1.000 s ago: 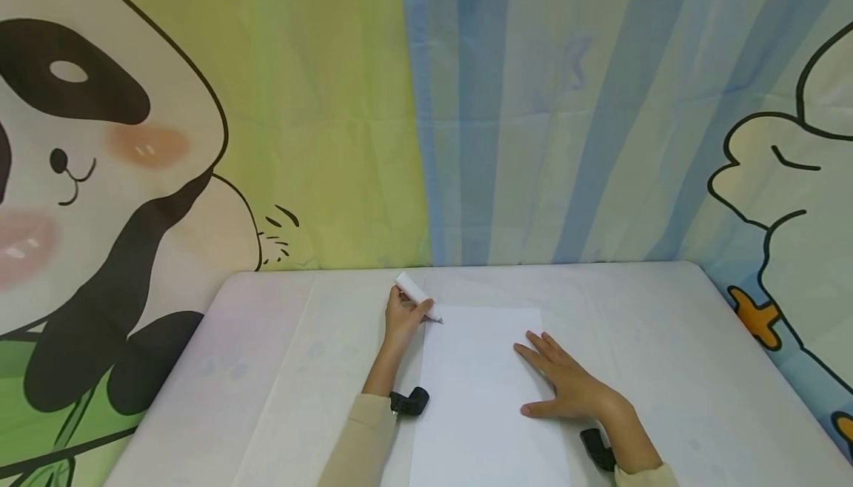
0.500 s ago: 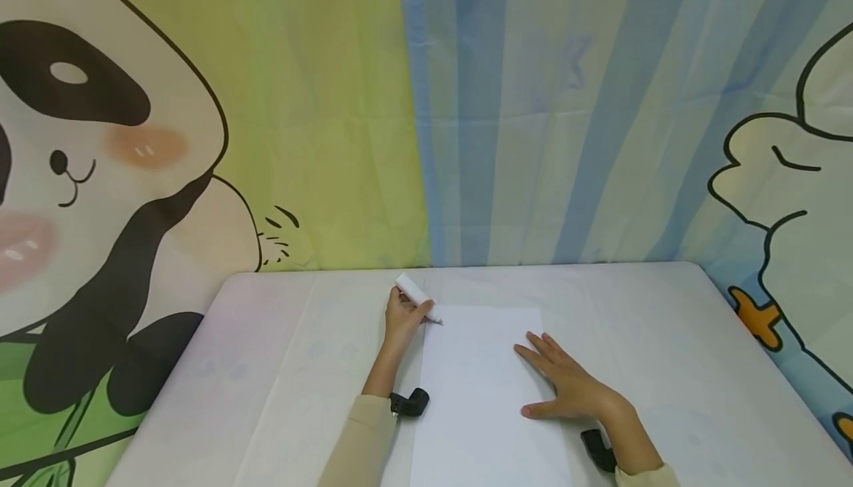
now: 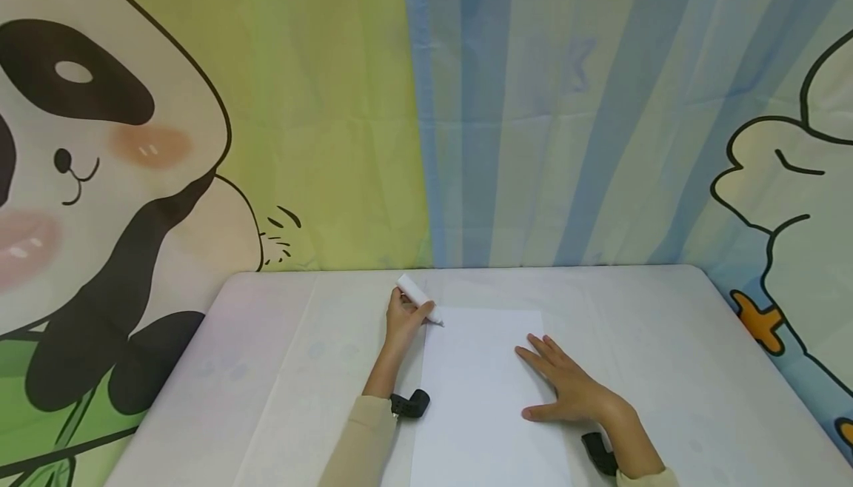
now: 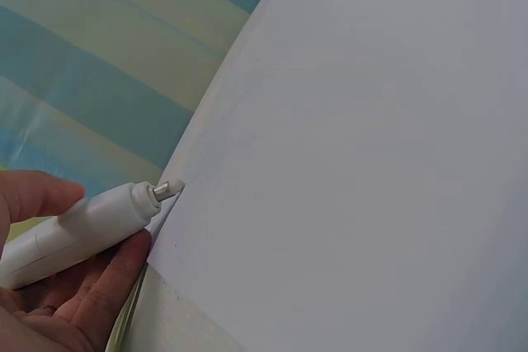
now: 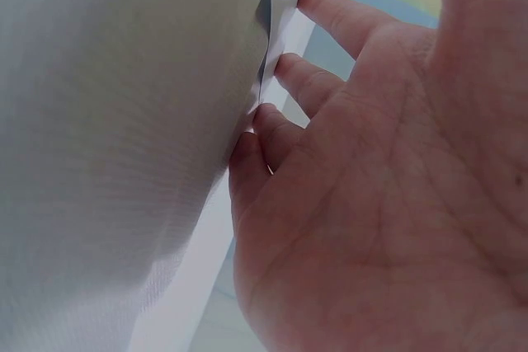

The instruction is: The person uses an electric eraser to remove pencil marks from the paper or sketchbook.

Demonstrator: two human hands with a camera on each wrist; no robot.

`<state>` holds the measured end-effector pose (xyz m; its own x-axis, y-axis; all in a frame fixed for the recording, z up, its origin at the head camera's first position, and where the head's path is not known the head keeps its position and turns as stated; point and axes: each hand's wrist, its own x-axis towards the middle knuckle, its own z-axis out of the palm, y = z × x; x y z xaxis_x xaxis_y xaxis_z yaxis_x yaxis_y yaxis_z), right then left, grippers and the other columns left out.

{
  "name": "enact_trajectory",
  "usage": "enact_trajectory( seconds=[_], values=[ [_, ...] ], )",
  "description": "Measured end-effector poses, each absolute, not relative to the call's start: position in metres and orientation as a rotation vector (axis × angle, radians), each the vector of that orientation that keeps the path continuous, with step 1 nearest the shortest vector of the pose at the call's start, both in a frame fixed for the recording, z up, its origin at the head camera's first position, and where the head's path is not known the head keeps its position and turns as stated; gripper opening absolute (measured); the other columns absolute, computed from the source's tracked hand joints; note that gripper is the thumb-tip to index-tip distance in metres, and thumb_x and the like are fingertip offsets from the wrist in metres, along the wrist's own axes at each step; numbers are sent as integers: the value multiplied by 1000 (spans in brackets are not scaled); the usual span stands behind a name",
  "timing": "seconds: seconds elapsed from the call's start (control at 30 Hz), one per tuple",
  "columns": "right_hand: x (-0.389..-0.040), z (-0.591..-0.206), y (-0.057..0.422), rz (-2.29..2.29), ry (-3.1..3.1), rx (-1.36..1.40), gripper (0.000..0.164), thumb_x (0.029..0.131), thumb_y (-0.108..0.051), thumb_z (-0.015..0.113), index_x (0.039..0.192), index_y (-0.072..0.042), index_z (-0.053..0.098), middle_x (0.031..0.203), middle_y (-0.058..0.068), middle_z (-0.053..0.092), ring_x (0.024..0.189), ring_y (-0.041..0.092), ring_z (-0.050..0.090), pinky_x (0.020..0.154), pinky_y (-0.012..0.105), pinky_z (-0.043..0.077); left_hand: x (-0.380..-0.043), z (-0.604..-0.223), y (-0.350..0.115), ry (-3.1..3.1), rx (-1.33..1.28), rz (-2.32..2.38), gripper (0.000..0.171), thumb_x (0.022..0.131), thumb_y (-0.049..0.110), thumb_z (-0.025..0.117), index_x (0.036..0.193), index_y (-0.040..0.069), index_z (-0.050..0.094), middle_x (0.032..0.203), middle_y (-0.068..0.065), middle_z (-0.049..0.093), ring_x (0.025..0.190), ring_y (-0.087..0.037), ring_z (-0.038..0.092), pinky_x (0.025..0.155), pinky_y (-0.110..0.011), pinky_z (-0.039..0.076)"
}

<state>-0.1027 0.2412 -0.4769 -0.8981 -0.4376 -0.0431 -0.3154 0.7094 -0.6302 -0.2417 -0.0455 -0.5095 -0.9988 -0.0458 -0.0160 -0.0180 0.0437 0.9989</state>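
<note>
A white electric eraser point(image 3: 413, 291) with a thick barrel, a metal collar and a small pale tip lies slantwise in my left hand point(image 3: 403, 323). In the left wrist view the thumb is on top of the barrel point(image 4: 87, 237) and the fingers are underneath. Its tip overlaps the edge of a blank-looking white sheet of paper point(image 3: 476, 391), near the far left corner. At the sheet's right side my right hand point(image 3: 569, 385) is spread, fingertips and thumb over the paper. The right wrist view shows its palm point(image 5: 388, 195) and fingertips close to the white surface.
The sheet lies on a table point(image 3: 666, 368) with a white cover. A printed curtain point(image 3: 533, 102) with a panda point(image 3: 100, 139) and blue stripes hangs behind its far edge. Black wrist cameras point(image 3: 411, 402) sit beside both forearms.
</note>
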Motion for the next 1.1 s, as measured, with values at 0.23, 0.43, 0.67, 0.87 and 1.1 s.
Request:
enact_trajectory(
  seconds=[0.23,0.43,0.67,0.87,1.1],
  values=[
    [-103,-478,242,-952,2727,-609,96,74,-46,82,149,-5,36,156,27,20,140,54,10,104,76,21,-242,-509,-45,-2243,65,-2166,61,83,3,71,134,-7,37,107,-21,50,91,-29,63,72,-34,61],
    [-103,-479,243,-950,2727,-607,96,74,-47,81,149,-8,36,157,26,20,141,53,9,104,76,21,-241,-514,-46,-2163,-28,-2169,60,82,10,74,128,-7,39,102,-21,50,86,-30,64,68,-35,61],
    [-103,-479,243,-956,2729,-616,96,74,-46,81,148,-6,36,156,27,21,140,54,10,104,76,21,-241,-508,-46,-2262,86,-2153,60,83,4,70,133,-7,38,106,-20,49,85,-26,63,71,-35,61],
    [-102,-479,242,-960,2724,-609,96,75,-46,81,149,-7,35,157,26,19,141,53,9,104,76,20,-225,-479,-44,-2297,80,-2120,56,84,-1,68,130,-11,39,103,-20,51,80,-19,60,74,-42,60],
    [-102,-479,242,-955,2726,-605,96,75,-46,81,149,-7,35,157,26,19,141,53,9,105,76,20,-215,-464,-42,-2318,73,-2099,53,85,-1,65,129,-12,39,103,-19,51,76,-13,57,76,-43,60]
  ],
)
